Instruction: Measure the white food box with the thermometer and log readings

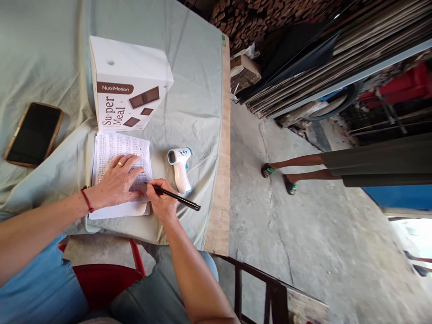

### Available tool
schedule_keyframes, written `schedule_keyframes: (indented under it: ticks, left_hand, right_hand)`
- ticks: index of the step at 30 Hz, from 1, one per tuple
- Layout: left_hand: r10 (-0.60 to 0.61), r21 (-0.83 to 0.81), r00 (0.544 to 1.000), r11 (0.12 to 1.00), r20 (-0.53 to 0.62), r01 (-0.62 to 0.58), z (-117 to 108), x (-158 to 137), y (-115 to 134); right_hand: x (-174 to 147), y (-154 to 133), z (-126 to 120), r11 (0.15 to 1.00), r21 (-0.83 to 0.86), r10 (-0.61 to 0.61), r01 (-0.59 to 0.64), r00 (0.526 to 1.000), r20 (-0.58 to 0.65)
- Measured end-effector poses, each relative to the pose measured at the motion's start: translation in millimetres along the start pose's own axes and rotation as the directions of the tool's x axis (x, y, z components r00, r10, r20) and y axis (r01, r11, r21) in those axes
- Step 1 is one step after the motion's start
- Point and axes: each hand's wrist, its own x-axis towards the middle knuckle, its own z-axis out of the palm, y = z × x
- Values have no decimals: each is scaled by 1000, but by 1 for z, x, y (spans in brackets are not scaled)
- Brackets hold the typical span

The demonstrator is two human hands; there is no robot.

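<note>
My right hand (163,198) is closed around a black pen (182,200), its tip at the right edge of a written page. Spread across that stack of paper (118,210), my left hand (118,182) lies with fingers apart and holds nothing. Rows of dense handwriting cover the sheet above the hand; the part under my palm is hidden. Right of the paper lies a white and blue infrared thermometer (181,168). Standing just beyond the paper is a white box (131,85) with brown bars printed on it.
A black phone (34,133) in a tan case lies on the grey cloth (189,90) at left. The table's wooden edge (218,193) runs along the right. Another person's legs (300,167) are on the concrete floor (256,216), near stacked boards (303,67).
</note>
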Motion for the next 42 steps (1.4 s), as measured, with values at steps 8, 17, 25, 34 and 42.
schedule_keyframes:
  ticks: [8, 17, 25, 34, 42]
  left_hand:
    - [1, -5, 1000, 1000, 7, -1, -1, 0, 0]
    - [18, 16, 1000, 1000, -1, -18, 0, 0, 0]
    - [11, -18, 1000, 1000, -1, -11, 0, 1, -1]
    - [18, -19, 1000, 1000, -12, -18, 1, 0, -1]
    - [23, 44, 1000, 999, 13, -24, 0, 1, 0]
  right_hand:
    - [0, 0, 0, 998, -24, -65, 66, 998, 17]
    - [-1, 3, 0, 996, -15, -83, 83, 996, -11]
    - [-1, 5, 0, 996, -38, -87, 86, 996, -16]
    - [-1, 4, 0, 993, -38, -110, 110, 994, -19]
    - [-1, 7, 1, 996, -19, -83, 82, 996, -31]
